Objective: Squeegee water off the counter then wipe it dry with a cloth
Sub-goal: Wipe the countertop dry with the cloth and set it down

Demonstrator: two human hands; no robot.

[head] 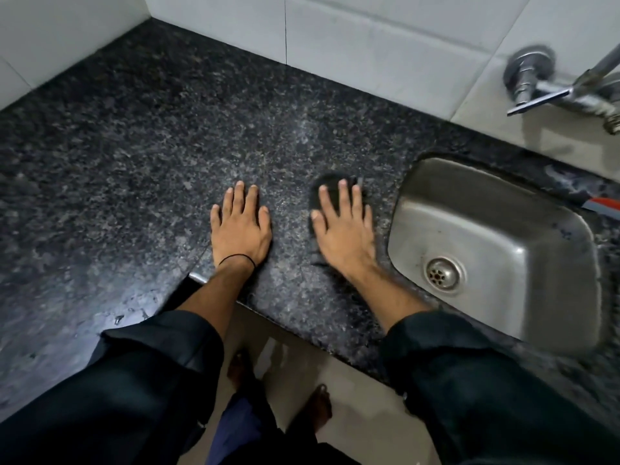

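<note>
Right hand (344, 226) flat, fingers spread, pressing dark cloth (330, 186) (blurred) on counter (134, 146).

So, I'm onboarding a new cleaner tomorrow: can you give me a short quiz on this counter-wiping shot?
1. True or false: the left hand presses on the dark cloth.
2. Which side of the right hand is the steel sink on?
3. Multiple choice: the red-handled tool lies A) under the left hand, B) at the sink's far right edge, C) on the floor.

Key: 1 false, the left hand lies flat on bare granite counter; 2 its right; 3 B.
</note>
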